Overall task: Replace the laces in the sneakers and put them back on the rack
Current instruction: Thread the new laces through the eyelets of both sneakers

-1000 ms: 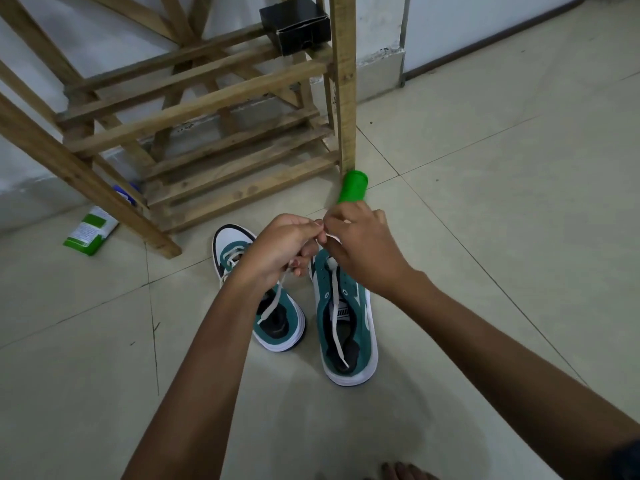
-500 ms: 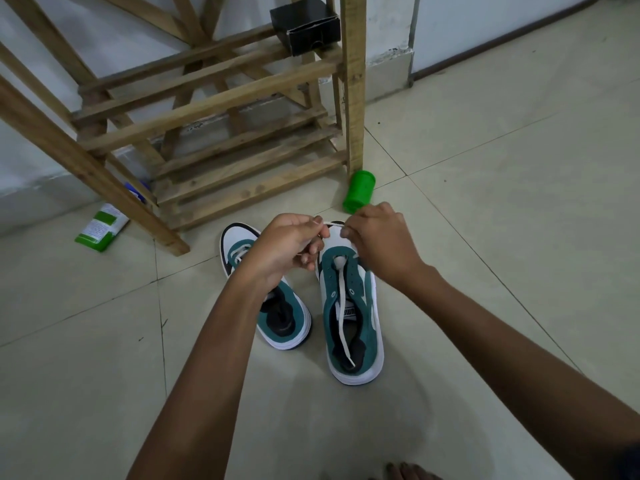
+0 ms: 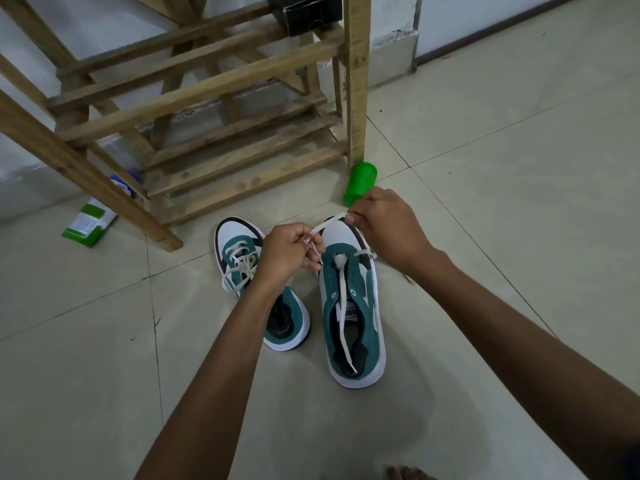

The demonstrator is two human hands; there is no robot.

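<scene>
Count from my feed: two sneakers, one rack (image 3: 214, 84), one white lace in play on the right sneaker (image 3: 353, 306), plus one lace already threaded on the left sneaker (image 3: 242, 268). Also one green cup (image 3: 360, 185), one black box (image 3: 311, 12) on the rack's upper slats, one green-and-white packet (image 3: 88, 221) by the rack's left leg.

Both sneakers sit on the tile floor (image 3: 519, 202) just in front of the rack, side by side, toes toward it. None is on the rack.

Hands: left hand (image 3: 287, 254) pinches the lace (image 3: 344, 306) over the gap between the sneakers. Right hand (image 3: 388, 226) pinches the same lace above the right sneaker's toe. A short stretch of lace runs between the two pinches. One free tail hangs down the tongue into the shoe opening; another bit crosses the upper eyelets to the right.

Versus half a second back: the hands were nearly touching, now they're apart with lace showing between them. Right hand has moved up and right, close to the cup. Sneakers, cup and packet haven't shifted on the floor; the view has dipped a bit, so the box is cut off at the top.
</scene>
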